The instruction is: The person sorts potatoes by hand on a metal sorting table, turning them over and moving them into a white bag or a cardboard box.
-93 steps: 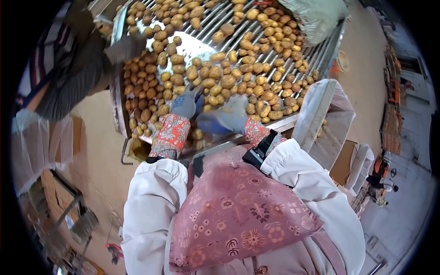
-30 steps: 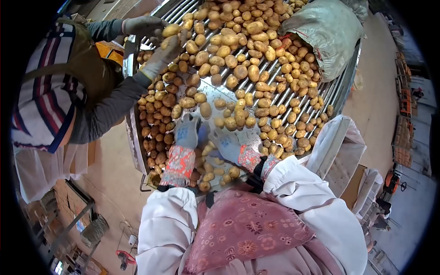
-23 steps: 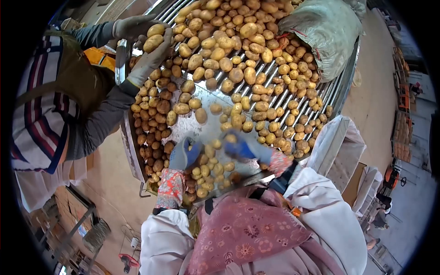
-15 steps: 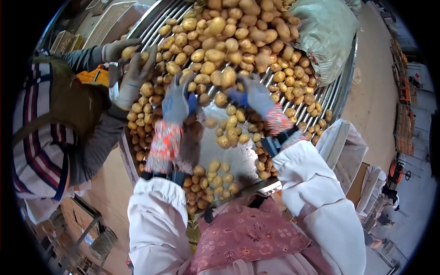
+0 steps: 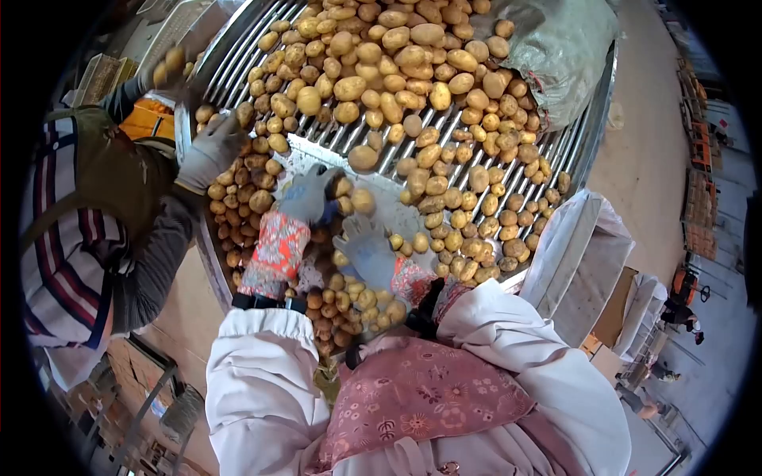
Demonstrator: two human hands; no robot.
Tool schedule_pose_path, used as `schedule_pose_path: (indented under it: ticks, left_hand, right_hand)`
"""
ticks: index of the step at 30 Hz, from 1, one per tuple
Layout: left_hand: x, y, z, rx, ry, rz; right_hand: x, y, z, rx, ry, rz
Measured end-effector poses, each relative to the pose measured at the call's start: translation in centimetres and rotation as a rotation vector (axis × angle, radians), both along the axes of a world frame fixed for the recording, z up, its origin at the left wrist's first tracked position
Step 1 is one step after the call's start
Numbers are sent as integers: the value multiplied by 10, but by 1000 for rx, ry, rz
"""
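Potatoes point(image 5: 349, 88) lie heaped over the far end of the surface point(image 5: 387, 193), spread across its metal bars point(image 5: 248, 59), with a darker pile along the left edge and a cluster of smaller ones at the near edge. The gloved left hand point(image 5: 308, 197) is bent beside a few potatoes on the flat metal plate; whether it grips any cannot be told. The gloved right hand point(image 5: 367, 252), apart from it and nearer the body, has its fingers spread, with small potatoes just beside it. A pale green sack point(image 5: 559, 59) rests at the far right, and a white-lined box point(image 5: 573, 250) stands beside the right edge. At left, a co-worker's gloved hand point(image 5: 213, 152) reaches the left pile; the co-worker's other hand point(image 5: 151, 75) is blurred, close to potatoes.
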State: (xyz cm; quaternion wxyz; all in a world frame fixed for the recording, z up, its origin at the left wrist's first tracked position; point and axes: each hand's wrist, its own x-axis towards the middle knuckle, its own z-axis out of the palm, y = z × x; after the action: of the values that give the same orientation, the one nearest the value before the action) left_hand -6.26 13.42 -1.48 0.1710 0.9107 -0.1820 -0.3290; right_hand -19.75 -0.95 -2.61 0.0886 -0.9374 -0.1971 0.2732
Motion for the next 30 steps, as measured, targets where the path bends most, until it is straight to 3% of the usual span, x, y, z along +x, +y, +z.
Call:
schedule_pose_path:
  ticks: [3,5,6,7,9,11,15,16,20,23,25,28,30]
  left_hand:
    - [-65,14,-6,-18,-58,37]
    - [-99,29,-15,-122,-79,104]
    - [-112,35,-16,-230,-99,169]
    - [-122,36,-8,-228,-96,169]
    - [-135,34,14,-406,68,463]
    - [-142,34,12,-461,-18,475]
    - [-116,20,28,-500,-178,458]
    - [-104,15,25,-476,-222,466]
    - [-47,-16,10,-242,-433,332]
    - [-6,-47,2,30,-274,194]
    - [13,-58,-14,-29,-39,297]
    - [20,-59,3,16,-25,137]
    - [15,-55,-7,-8,5,92]
  right_hand:
    - [-25,-12,3,144,230,-23]
    - [-50,-35,-22,586,276,-179]
    - [-62,-53,-10,771,157,-236]
    - [-79,-68,-28,880,267,-357]
    - [-59,-95,60,1112,669,-697]
    - [-68,-123,46,1299,712,-760]
    - [-83,-146,69,1515,873,-1052]
    - [-98,-156,38,1316,642,-993]
    - [-87,-135,49,1304,669,-954]
    - [-87,-101,53,1360,625,-1059]
    - [-79,-88,67,1316,683,-1090]
    - [-89,-84,51,1124,418,-1011]
    - [-93,-86,49,1089,461,-1091]
